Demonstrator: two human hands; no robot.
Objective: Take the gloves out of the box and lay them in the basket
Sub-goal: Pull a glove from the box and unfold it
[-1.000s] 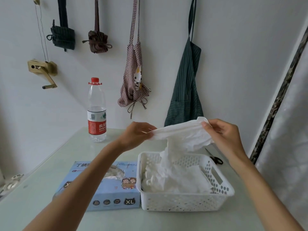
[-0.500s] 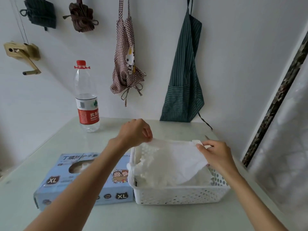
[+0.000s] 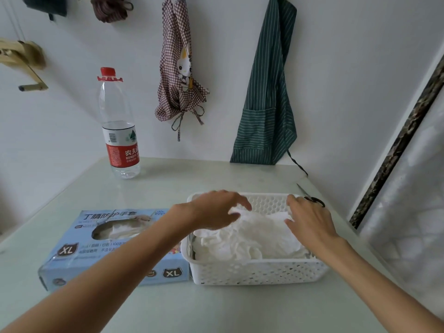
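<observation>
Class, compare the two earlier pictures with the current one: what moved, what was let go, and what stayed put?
Both hands brought the white glove down from the air into the basket, onto the glove pile. The left hand and right hand now lie over the pile with relaxed fingers; they seem to have let go. The glove box, water bottle and scissors stayed where they were.

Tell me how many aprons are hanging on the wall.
2: a checked apron hangs behind the table's middle, and a green striped apron hangs to its right. Bundled items at the top edge are unclear.
</observation>
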